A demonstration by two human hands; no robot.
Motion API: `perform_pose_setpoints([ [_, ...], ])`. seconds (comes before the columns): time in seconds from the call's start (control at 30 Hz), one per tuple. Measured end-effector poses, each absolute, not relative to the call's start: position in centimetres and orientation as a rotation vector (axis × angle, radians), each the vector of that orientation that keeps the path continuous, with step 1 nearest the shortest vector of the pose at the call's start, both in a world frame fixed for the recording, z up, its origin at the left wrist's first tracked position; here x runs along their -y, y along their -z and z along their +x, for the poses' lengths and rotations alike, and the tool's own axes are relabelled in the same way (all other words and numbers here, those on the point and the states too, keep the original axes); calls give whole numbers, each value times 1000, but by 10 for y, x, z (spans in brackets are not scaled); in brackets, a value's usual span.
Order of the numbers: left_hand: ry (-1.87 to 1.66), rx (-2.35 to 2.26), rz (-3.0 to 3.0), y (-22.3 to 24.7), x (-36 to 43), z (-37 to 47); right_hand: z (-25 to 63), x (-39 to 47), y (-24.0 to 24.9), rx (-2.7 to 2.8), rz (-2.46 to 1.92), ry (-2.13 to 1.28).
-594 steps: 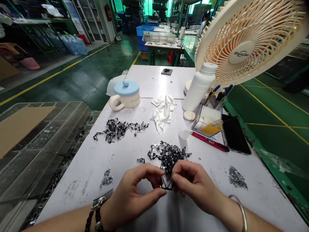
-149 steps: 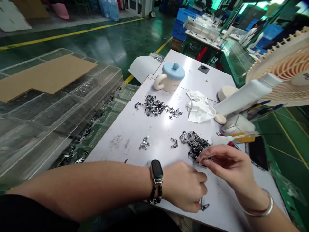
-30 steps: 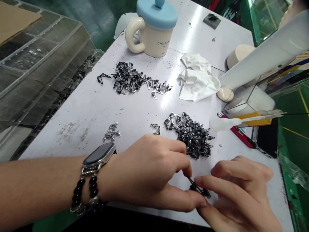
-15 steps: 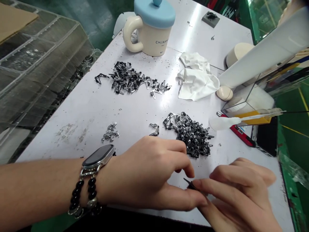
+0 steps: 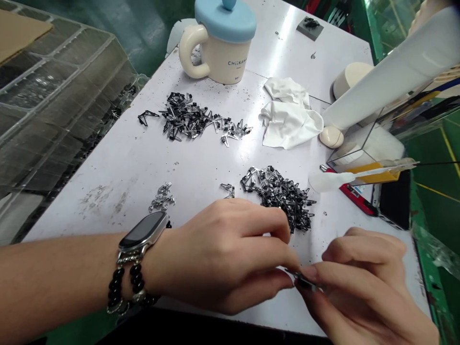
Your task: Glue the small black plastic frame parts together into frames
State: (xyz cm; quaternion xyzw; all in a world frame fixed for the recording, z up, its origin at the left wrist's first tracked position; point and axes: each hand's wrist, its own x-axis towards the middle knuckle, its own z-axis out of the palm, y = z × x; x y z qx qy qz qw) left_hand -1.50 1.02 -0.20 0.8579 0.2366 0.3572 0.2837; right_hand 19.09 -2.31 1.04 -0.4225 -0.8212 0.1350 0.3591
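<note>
On white tabletop (image 5: 201,165), small dark metal clip (image 5: 305,281) between both hands' (image 5: 295,277) nearly closed, pinching fingertips.

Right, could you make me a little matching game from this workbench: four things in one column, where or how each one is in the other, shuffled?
1. Lidded mug
2. Smartwatch
3. White cloth
4. Small metal clip

A. Pinched by the right hand
B. Topped in light blue
C. Crumpled on the table
D. Worn next to black beads

Pairs: 1-B, 2-D, 3-C, 4-A
</note>
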Motion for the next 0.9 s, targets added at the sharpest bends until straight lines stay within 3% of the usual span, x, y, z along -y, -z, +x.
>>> perform_pose_setpoints([
  [0.53, -907, -645, 2118, -3, -5, -14, 190, 21, -12, 2134, -948, -287],
  [0.9, -940, -632, 2134, -3, -4, -14, 196, 17, -16, 2197, -895, -605],
])
